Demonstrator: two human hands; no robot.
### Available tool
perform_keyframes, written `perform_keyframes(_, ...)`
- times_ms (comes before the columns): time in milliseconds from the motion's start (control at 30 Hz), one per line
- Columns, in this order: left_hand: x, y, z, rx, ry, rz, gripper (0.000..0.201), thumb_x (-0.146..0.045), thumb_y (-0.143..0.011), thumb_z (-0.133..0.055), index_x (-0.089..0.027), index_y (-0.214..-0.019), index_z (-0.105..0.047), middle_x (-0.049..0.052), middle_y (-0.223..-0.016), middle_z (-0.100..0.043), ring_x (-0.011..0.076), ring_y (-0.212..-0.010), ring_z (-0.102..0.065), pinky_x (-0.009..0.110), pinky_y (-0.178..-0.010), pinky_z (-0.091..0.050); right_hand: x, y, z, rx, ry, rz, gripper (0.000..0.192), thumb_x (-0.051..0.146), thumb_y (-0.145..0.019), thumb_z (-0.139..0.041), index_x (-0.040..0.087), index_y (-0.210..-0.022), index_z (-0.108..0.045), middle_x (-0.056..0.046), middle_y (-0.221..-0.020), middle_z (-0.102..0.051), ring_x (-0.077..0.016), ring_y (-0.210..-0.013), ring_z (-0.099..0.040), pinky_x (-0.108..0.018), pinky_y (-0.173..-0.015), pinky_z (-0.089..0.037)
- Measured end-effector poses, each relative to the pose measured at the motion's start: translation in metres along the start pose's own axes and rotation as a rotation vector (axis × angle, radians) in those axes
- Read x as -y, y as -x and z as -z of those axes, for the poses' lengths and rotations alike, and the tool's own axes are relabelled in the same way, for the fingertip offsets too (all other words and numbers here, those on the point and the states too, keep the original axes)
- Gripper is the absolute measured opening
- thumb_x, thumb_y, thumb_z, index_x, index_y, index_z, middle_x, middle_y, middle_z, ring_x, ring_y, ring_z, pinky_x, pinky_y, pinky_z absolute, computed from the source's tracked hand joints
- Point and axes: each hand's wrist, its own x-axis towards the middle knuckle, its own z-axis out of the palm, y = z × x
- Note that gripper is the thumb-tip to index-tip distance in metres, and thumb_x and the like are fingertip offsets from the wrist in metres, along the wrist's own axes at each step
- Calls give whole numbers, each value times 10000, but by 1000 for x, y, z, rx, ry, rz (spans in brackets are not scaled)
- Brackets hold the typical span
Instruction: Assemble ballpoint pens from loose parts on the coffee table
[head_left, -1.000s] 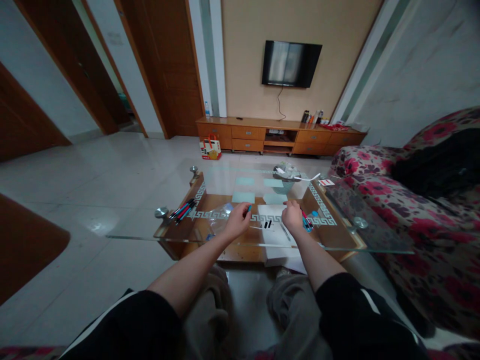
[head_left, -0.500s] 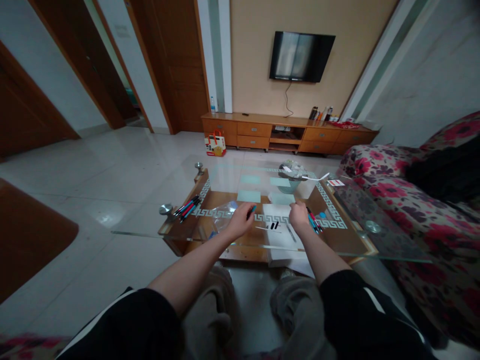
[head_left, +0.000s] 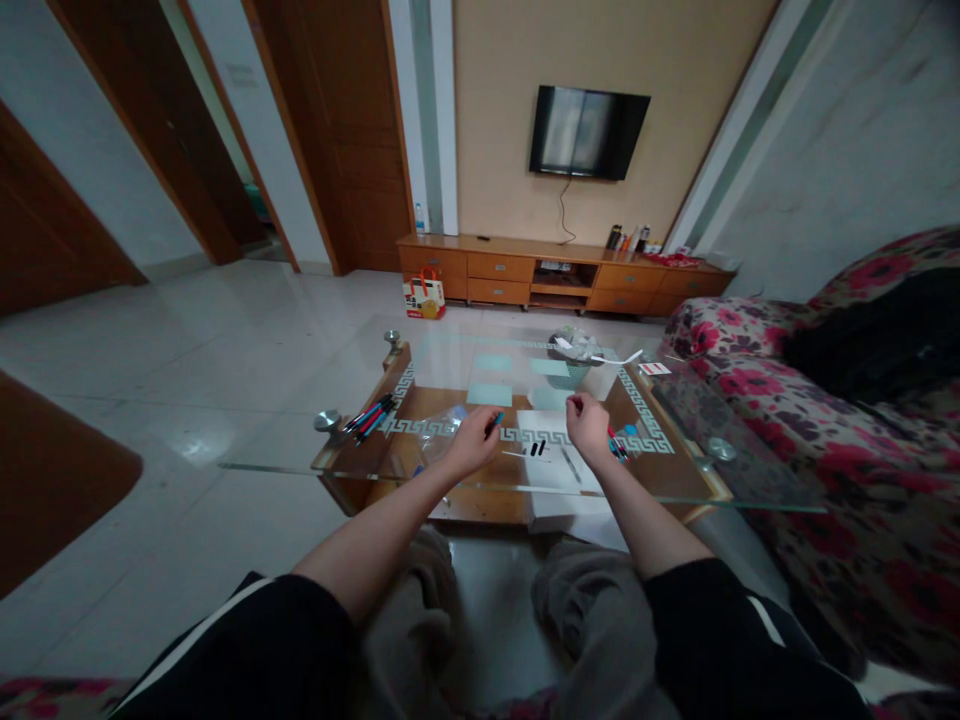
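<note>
My left hand [head_left: 475, 438] is closed over the glass tabletop, its fingers round a short blue-and-black pen piece [head_left: 496, 422]. My right hand [head_left: 589, 424] is also closed, thumb and fingertips together; whatever may be pinched there is too small to make out. Between the hands lie small black caps [head_left: 538, 448], a thin white stick [head_left: 514, 455] and a slim grey pen part [head_left: 572, 465]. Several blue, red and black pens [head_left: 370, 417] form a pile on the left. Another group of pens [head_left: 617, 447] sits beside my right hand, partly hidden by it.
A crumpled clear plastic bag [head_left: 441, 428] is near my left hand. Behind the right hand stands a green basket [head_left: 568, 375] with a bag in it. A red-and-white card [head_left: 654, 369] lies at the right. White boxes [head_left: 541, 512] show below the glass.
The camera view has shifted slightly. My right hand has lifted a little and covers more of the pens beside it. My left hand still grips the blue-and-black pen piece.
</note>
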Motion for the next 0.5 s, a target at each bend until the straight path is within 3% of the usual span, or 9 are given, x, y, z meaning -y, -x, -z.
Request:
perform_keyframes(233,-20,-2,-10,31,10,-65,241,-167,-879,-547,-201,-1113,-594,53,-991,-648,182,-893,-599,316,-830,-485,61,28,23,3,-402,106,271,347,-930,-504,173,-1001,-699,-70,-896,-735,-195,-758,-657,-291,-741,-488)
perform_keyframes(500,-39,-2,-18,40,77,-63,235,-176,-893,-550,-192,-1119,-614,59,-984,-660,183,-886,-606,322,-825,-494,78,34,27,127,-472,156,266,338,-931,-504,170,-999,-699,-79,-918,-728,-193,-805,-651,-302,-786,-510)
